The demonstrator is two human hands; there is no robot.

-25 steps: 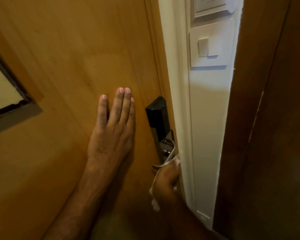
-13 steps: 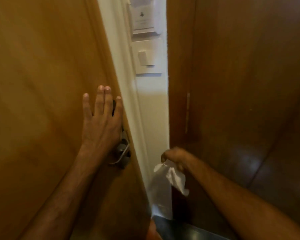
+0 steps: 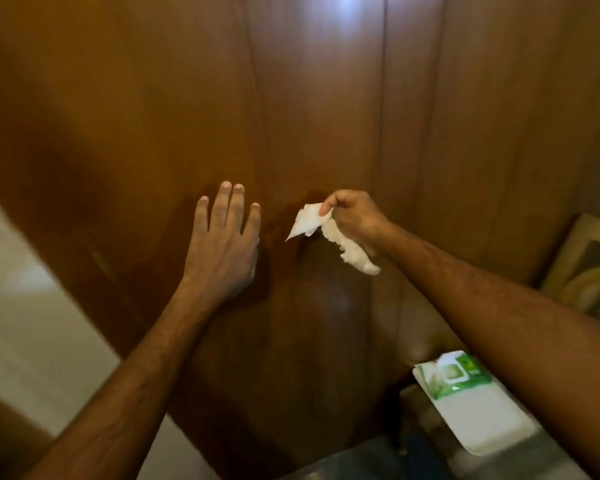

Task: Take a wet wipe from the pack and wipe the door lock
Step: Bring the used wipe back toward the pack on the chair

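The right hand point(image 3: 352, 220) is pinching a crumpled white wet wipe point(image 3: 329, 235) between thumb and fingers, just right of the middle of the frame. The wipe is hanging down below the hand, with one flat corner sticking out to the left. The left hand point(image 3: 222, 247) is reaching out flat near the middle, fingers wide apart and holding nothing, close to the dark brown wood panel point(image 3: 309, 98) that is filling most of the frame. The two hands are sitting side by side, a little apart. The wipe pack point(image 3: 465, 400), white and green with its flap up, is lying in the lower right, partly hidden under the right arm. A framed picture point(image 3: 586, 271) is leaning at the right edge.
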